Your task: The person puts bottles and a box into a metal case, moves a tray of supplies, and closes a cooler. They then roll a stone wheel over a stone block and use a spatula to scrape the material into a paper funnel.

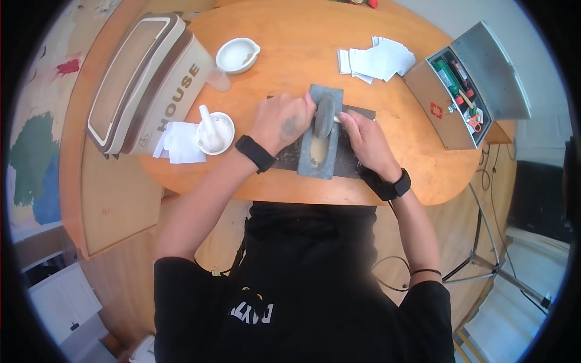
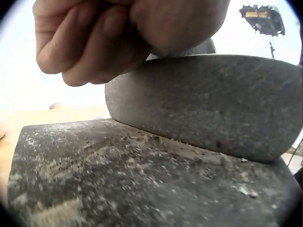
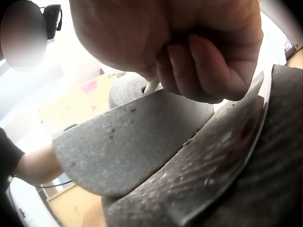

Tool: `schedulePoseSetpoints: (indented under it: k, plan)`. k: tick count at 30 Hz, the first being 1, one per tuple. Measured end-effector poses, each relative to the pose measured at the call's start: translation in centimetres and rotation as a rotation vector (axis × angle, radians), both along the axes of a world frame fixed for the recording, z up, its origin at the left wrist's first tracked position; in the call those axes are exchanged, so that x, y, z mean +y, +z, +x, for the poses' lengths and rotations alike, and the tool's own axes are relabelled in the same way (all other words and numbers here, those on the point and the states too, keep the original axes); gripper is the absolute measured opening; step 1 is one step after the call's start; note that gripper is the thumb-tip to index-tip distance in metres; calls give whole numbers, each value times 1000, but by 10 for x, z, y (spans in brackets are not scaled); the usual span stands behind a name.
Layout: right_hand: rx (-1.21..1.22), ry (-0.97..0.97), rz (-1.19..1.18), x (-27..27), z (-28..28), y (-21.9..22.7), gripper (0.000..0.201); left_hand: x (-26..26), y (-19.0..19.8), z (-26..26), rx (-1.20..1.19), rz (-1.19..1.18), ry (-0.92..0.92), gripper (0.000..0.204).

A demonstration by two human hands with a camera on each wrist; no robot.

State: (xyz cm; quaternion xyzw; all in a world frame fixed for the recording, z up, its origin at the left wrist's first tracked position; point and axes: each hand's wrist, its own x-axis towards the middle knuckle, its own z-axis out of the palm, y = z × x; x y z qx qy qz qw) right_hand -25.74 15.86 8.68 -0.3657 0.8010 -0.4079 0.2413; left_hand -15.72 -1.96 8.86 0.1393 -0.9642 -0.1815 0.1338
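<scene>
A grey stone grinding wheel (image 1: 325,115) sits upright in the slot of a long stone trough (image 1: 331,164). Pale powder (image 1: 316,151) lies in the near end of the slot. My left hand (image 1: 283,124) is curled at the wheel's left side; its fingers hide that end of the handle. On the other side, my right hand (image 1: 368,140) grips the light wooden handle (image 3: 151,87) that comes out of the wheel's centre. Beneath the trough is a dark board (image 1: 284,158), strewn with crumbs and dust in the left wrist view.
Left of the hands stand a white mortar (image 1: 225,136) with a pestle (image 1: 210,130), white papers (image 1: 184,144), a spouted white dish (image 1: 230,56), a small clear cup (image 1: 219,80) and a large lidded bin (image 1: 175,91). Rightward are paper packets (image 1: 381,60) and an open metal box (image 1: 445,112) of supplies.
</scene>
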Motion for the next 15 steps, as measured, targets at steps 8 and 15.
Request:
schedulePoseSetpoints:
  k: [8,15]
  plan:
    - [-6,42,-28,25,30,0,38,22,7,34,-34,68,-21,53]
    - [45,43,-44,20,21,1,39,19,0,19,-10,-7,23,52]
